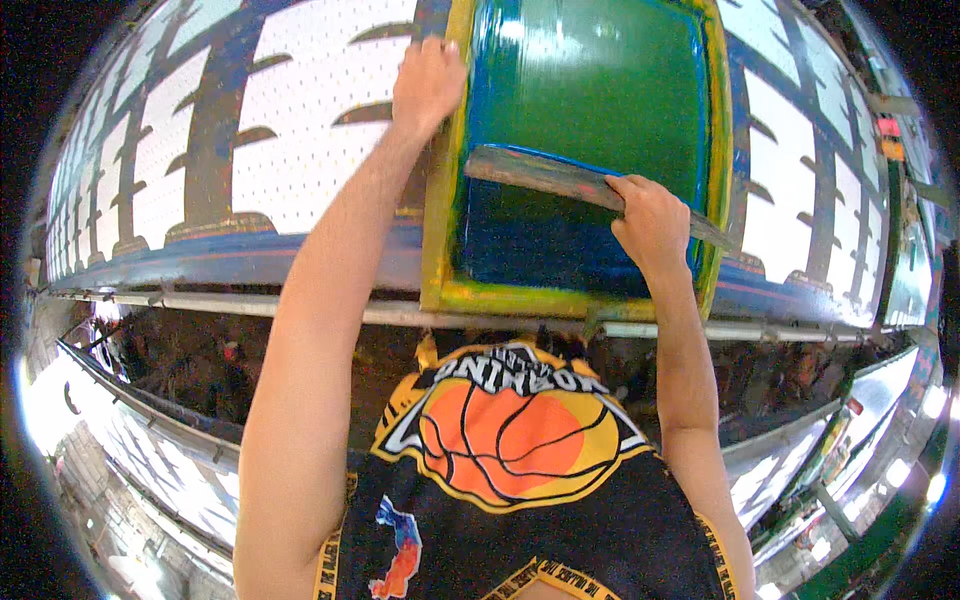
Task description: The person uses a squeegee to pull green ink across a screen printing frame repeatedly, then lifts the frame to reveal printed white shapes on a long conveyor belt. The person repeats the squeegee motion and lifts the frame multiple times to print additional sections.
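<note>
A screen-printing frame [442, 225] with yellow-stained edges lies on the long table in front of me. Its mesh [600, 100] is green at the far part and dark blue with wet ink nearer to me. Across the mesh, slightly slanted, rests a wooden squeegee [540, 178] with blue ink along its far edge. My right hand [652, 222] is closed around the squeegee right of its middle. Up at the frame's left side, my left hand [430, 85] is closed on the frame's edge, its fingertips partly hidden.
White dotted fabric pieces [310, 130] lie on the dark table to the left, and more white pieces [780, 180] to the right. A metal rail [250, 305] runs along the table's near edge. Another table with white pieces [170, 470] stands behind at lower left.
</note>
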Action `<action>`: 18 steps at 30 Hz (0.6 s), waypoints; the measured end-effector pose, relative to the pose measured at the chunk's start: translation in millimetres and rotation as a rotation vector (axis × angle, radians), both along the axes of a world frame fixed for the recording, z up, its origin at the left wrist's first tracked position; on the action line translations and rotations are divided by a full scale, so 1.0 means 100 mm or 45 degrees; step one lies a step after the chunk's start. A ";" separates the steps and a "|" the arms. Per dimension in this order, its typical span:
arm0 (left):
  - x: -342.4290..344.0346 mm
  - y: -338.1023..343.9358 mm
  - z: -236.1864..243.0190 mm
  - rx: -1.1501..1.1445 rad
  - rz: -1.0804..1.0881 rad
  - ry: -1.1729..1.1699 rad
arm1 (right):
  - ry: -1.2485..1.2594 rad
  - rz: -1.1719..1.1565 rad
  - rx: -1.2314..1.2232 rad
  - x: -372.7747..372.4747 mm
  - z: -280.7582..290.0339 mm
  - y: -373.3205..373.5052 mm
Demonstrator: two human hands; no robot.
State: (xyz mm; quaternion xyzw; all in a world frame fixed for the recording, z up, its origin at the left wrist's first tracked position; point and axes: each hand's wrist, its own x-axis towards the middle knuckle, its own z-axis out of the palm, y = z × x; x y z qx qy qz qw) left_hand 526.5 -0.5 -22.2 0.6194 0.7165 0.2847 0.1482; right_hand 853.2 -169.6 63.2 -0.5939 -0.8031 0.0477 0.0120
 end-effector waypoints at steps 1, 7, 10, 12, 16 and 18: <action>-0.03 -0.01 0.01 0.015 -0.025 -0.054 | -0.012 -0.005 0.005 0.00 0.00 0.25; -0.05 -0.04 0.07 0.097 -0.066 -0.052 | -0.058 0.003 0.117 0.11 -0.03 1.83; 0.01 -0.05 0.13 0.070 -0.031 0.005 | -0.136 -0.010 0.106 0.15 -0.08 2.62; 0.04 -0.07 0.18 0.037 0.010 0.025 | -0.148 -0.003 0.038 0.17 -0.05 3.10; 0.08 -0.08 0.23 0.049 0.036 0.058 | -0.099 0.033 0.159 0.17 0.02 3.75; 0.07 -0.08 0.23 0.061 0.032 0.087 | -0.077 0.053 0.194 0.15 0.01 3.82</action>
